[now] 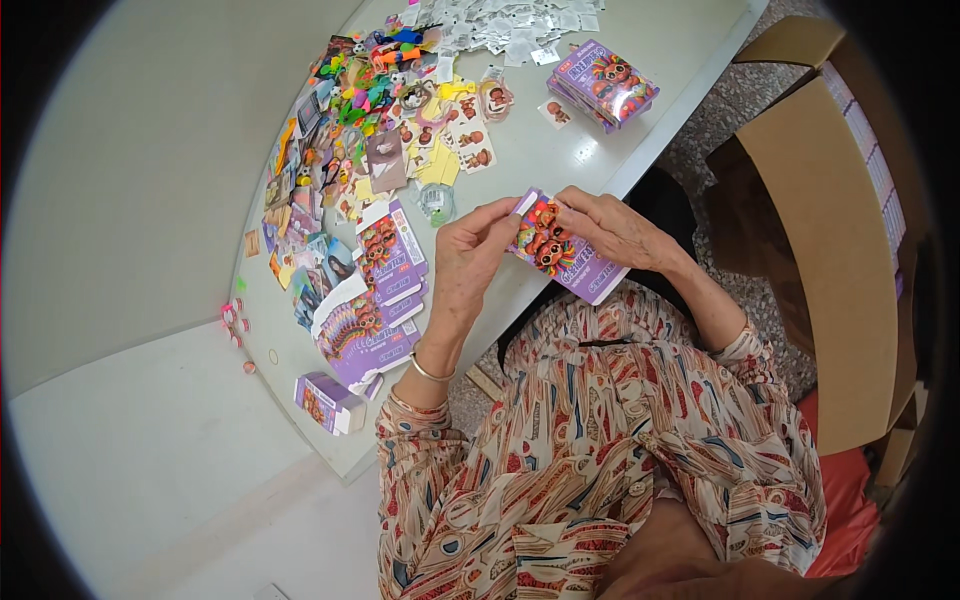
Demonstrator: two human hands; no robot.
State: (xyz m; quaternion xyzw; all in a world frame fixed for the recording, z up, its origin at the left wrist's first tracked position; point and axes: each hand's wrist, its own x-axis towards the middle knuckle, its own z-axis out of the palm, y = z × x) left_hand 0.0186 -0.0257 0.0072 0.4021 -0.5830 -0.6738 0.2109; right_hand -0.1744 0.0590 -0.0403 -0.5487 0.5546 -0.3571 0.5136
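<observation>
Between my two hands, just off the table's front edge, is a purple printed card box point(553, 245) with cartoon faces on it. My left hand point(474, 245) pinches its upper left end between thumb and fingers. The fingers of my right hand point(615, 228) close over its upper right side, thumb on the printed face. A fanned pile of flat purple boxes point(365, 318) lies on the table left of my left hand. Near it stands a purple box point(328, 404) in formed shape. Several filled-looking purple boxes point(603, 87) are stacked at the far right of the table.
Small colourful plastic toys point(375, 85) and picture cards point(472, 145) are heaped across the table point(520, 165). Many small white packets point(515, 22) lie at the far end. On the right, an open cardboard carton point(820, 250) holds rows of purple boxes. A red bag point(845, 510) lies below it.
</observation>
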